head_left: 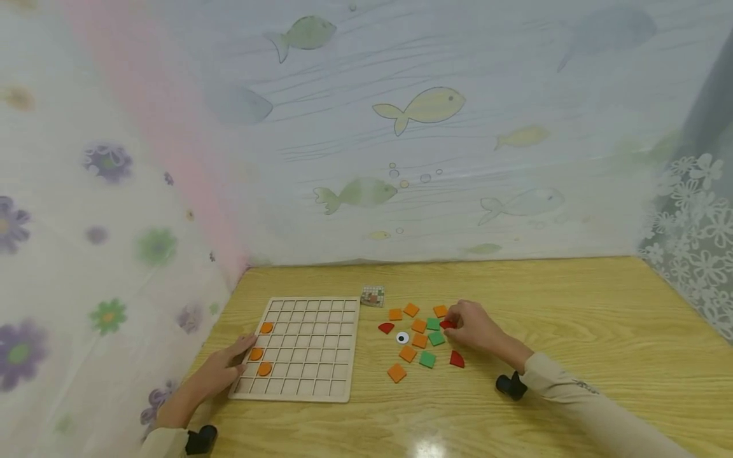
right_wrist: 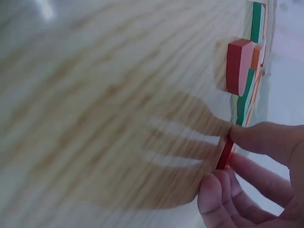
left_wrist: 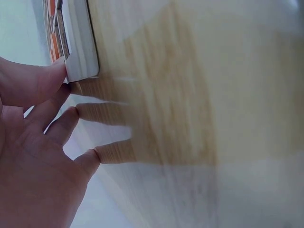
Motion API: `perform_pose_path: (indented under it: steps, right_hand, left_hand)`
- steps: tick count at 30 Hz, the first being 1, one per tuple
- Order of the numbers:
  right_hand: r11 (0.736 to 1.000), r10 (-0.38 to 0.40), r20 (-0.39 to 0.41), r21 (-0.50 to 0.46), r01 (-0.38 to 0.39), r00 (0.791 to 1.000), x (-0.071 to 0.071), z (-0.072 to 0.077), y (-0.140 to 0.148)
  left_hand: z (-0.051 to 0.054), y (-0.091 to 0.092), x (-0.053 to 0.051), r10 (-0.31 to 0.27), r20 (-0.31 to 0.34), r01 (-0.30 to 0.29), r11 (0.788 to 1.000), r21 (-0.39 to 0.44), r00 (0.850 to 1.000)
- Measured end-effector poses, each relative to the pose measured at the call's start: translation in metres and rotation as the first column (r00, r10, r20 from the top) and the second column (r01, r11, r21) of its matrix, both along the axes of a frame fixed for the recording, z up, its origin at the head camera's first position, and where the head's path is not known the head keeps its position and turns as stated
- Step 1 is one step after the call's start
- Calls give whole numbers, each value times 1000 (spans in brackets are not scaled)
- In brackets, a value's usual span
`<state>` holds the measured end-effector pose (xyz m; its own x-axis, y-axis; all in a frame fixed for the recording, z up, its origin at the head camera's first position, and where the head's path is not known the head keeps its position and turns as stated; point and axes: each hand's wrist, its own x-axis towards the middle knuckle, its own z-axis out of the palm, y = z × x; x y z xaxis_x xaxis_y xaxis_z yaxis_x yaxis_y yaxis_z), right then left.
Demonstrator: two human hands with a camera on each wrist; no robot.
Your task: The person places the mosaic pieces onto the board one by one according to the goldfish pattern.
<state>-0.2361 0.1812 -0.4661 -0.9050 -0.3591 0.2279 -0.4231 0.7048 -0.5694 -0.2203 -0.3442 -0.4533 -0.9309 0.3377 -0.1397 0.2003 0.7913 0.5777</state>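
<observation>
My left hand (head_left: 216, 373) rests at the left edge of a pale wooden grid board (head_left: 310, 350). Its thumb touches the rim, and in the left wrist view the other fingers, spread, reach the table beside the board's corner. Three rounded orange pieces (head_left: 266, 327) lie along the board's left side. To the right of the loose pieces, my right hand (head_left: 474, 326) pinches a red quarter-circle piece (right_wrist: 225, 154) between thumb and fingers, low at the table surface. Green squares (head_left: 436, 338) lie just left of that hand. Nearer the front is another red quarter-circle piece (head_left: 457, 359).
Several orange squares (head_left: 408, 353) are scattered between board and right hand, around a round eye piece (head_left: 403, 338). A third red piece (head_left: 386, 328) lies left of them. A small picture card (head_left: 373, 295) sits by the board's far right corner. Fish-printed curtain (head_left: 366, 191) hangs behind the table.
</observation>
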Motion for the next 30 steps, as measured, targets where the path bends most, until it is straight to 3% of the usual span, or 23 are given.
perform_pose_path:
  steps: [12, 18, 30]
  right_hand:
    - [999, 40, -12, -1, -40, 999, -2, 2, 3]
    - [997, 75, -61, -9, -76, 995, -6, 5, 1]
    - [976, 195, -74, -88, -201, 978, -5, 19, -28]
  left_hand:
    - [-1, -1, -1, -8, 0, 8, 1000, -5, 1000]
    - [-1, 0, 0, 1, -4, -1, 1000, -11, 1000]
    - [-1, 0, 1, -22, -9, 22, 1000, -4, 1000]
